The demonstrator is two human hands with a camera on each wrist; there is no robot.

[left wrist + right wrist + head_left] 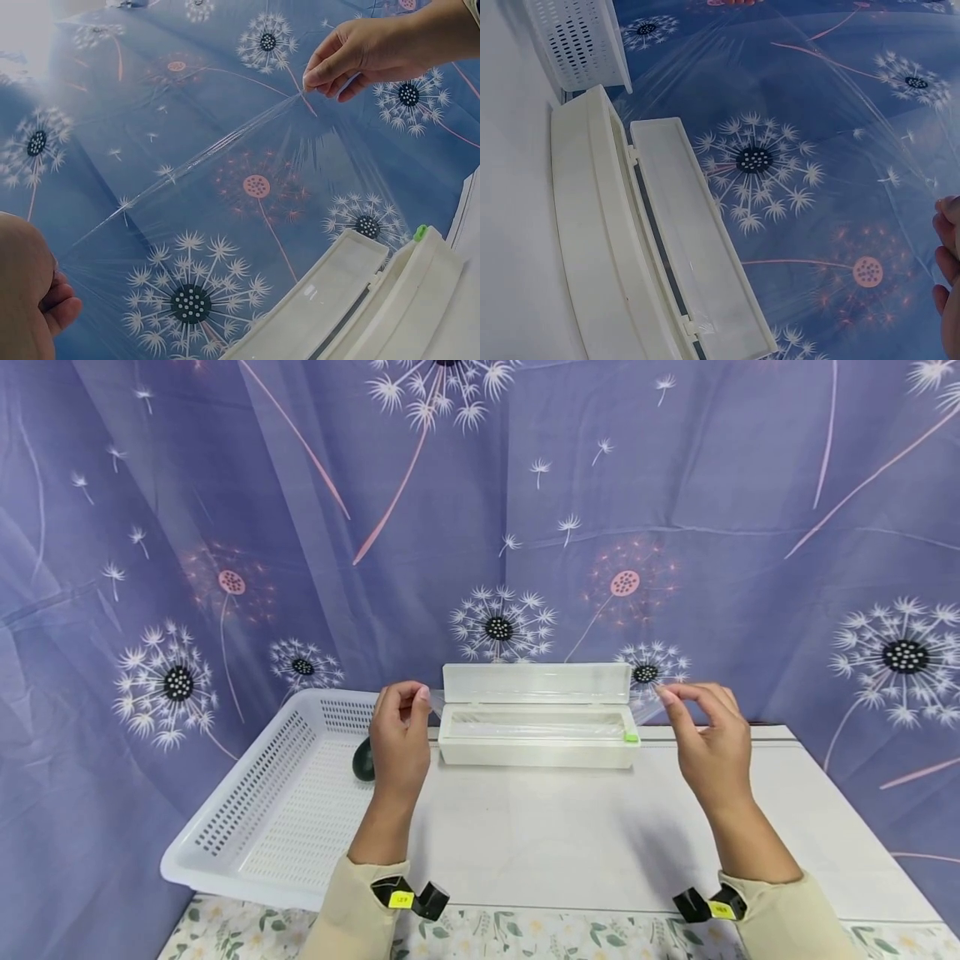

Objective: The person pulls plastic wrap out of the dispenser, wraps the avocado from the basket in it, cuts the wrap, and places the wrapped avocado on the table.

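A sheet of clear cling film (217, 150) stretches between my two hands, its upper edge drawn taut in the left wrist view. My left hand (400, 739) pinches one corner between thumb and fingers. The other corner is pinched by my right hand (711, 739), on the far side of the box. Between and beyond the hands stands a white cling film dispenser box (536, 754), its lid (536, 683) raised. Film runs up out of it. A small green slider (631, 738) sits at the right end of the box's front edge.
A white perforated basket (217, 793) stands at the left. In it lies a dark green rounded object (363, 762), partly hidden by my left hand. The white mat (525, 843) lies over a floral cloth (517, 935). A purple dandelion-patterned curtain (562, 568) hangs behind.
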